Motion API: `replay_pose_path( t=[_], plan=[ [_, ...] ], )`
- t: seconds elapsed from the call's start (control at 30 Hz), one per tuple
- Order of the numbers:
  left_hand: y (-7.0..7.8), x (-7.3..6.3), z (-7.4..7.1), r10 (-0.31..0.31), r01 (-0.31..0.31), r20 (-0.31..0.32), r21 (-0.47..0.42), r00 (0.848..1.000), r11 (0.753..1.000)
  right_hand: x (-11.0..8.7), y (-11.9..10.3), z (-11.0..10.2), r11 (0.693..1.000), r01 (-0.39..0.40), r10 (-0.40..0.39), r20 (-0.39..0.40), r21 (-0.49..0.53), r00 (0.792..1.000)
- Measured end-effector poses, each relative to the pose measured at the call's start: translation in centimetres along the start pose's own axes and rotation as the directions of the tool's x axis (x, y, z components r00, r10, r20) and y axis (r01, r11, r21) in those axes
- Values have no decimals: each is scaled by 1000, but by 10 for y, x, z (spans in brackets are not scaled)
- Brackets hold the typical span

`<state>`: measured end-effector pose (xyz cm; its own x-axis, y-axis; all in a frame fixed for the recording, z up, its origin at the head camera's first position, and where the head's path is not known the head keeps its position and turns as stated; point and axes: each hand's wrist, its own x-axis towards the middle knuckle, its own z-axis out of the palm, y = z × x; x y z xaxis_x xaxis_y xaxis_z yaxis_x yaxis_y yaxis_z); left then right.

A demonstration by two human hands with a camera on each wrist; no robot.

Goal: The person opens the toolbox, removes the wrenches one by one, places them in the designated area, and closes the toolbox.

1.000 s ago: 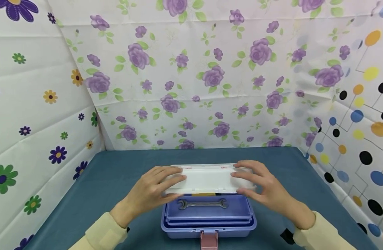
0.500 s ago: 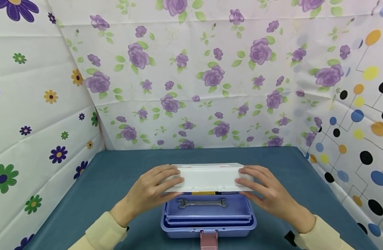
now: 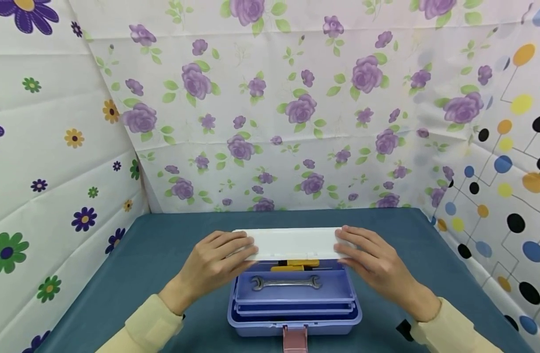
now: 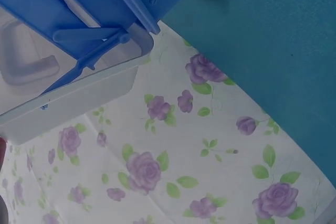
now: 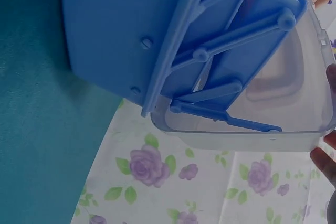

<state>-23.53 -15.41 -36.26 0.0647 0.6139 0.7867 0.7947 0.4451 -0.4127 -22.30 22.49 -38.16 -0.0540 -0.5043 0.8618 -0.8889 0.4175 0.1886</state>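
Observation:
A blue toolbox stands with its trays raised and its white lid swung up. My left hand grips the lid's left end, fingers over its face and thumb at the lower edge. At the other end, my right hand holds the lid in the same way. A double-ended open wrench lies in the front tray. Behind it, tools that look like screwdrivers, with yellow and black handles, show partly under the lid. In the right wrist view, blue hinge arms link trays and lid.
A pink latch hangs down at the toolbox front. Dark teal cloth covers the table. Flowered cloth hangs behind, with patterned cloths at both sides. A small black patch lies by the right sleeve.
The lid's lower edge has moved up and away with both hands, uncovering more of the yellow-handled tools. The right hand has shifted its hold on the lid's end. The wrench stays put.

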Motion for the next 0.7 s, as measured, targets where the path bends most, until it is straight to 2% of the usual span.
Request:
replay_pose_path(
  t=[0.2,0.33,0.5,0.7],
  plan=[
    [-5,0,4,-49,49,1,-19,999,999,3,9,5,999,-37,37,-12,38,999],
    [-8,0,6,-117,119,51,-26,992,993,4,14,7,997,-66,67,-5,32,998],
    [-9,2,6,-228,234,119,-47,966,971,7,19,7,994,-104,104,11,33,995],
    [-8,7,7,-336,354,172,-87,926,931,13,26,5,988,-148,146,40,39,988]
  ],
)
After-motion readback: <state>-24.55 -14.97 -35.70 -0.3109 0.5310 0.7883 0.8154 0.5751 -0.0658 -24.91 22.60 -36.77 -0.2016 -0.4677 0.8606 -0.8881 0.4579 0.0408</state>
